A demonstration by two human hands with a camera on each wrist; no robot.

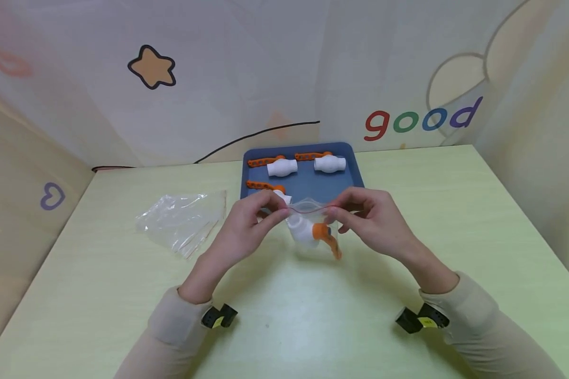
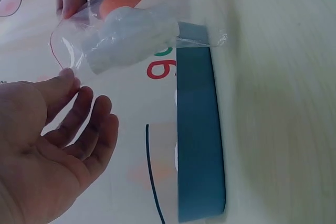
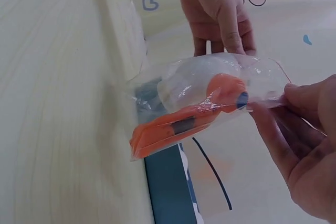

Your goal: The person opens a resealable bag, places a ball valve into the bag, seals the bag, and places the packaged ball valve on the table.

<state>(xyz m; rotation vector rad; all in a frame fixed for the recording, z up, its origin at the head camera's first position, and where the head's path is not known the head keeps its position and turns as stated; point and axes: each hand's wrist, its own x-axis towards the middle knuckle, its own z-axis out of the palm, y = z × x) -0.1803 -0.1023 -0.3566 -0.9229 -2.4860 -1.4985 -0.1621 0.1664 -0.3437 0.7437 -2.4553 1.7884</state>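
Note:
A clear plastic bag [image 2: 79, 51] with a red line along its top edge hangs between both hands. Inside it is a white valve [image 1: 302, 230] with an orange handle [image 3: 178, 127]. My left hand [image 1: 244, 226] pinches one top corner between thumb and index finger; in the left wrist view the other fingers of the left hand [image 2: 58, 135] are loosely bent. My right hand [image 1: 376, 223] pinches the opposite top corner, and the right wrist view shows the right hand [image 3: 310, 140] with its thumb on the red-lined edge. The bag is held above the table.
A blue tray [image 1: 308, 181] behind the hands holds several white valves [image 1: 282, 168] with orange handles. Flat clear bags [image 1: 182, 218] lie on the table [image 1: 284, 337] at the left. A printed curtain [image 1: 246, 68] stands behind the table.

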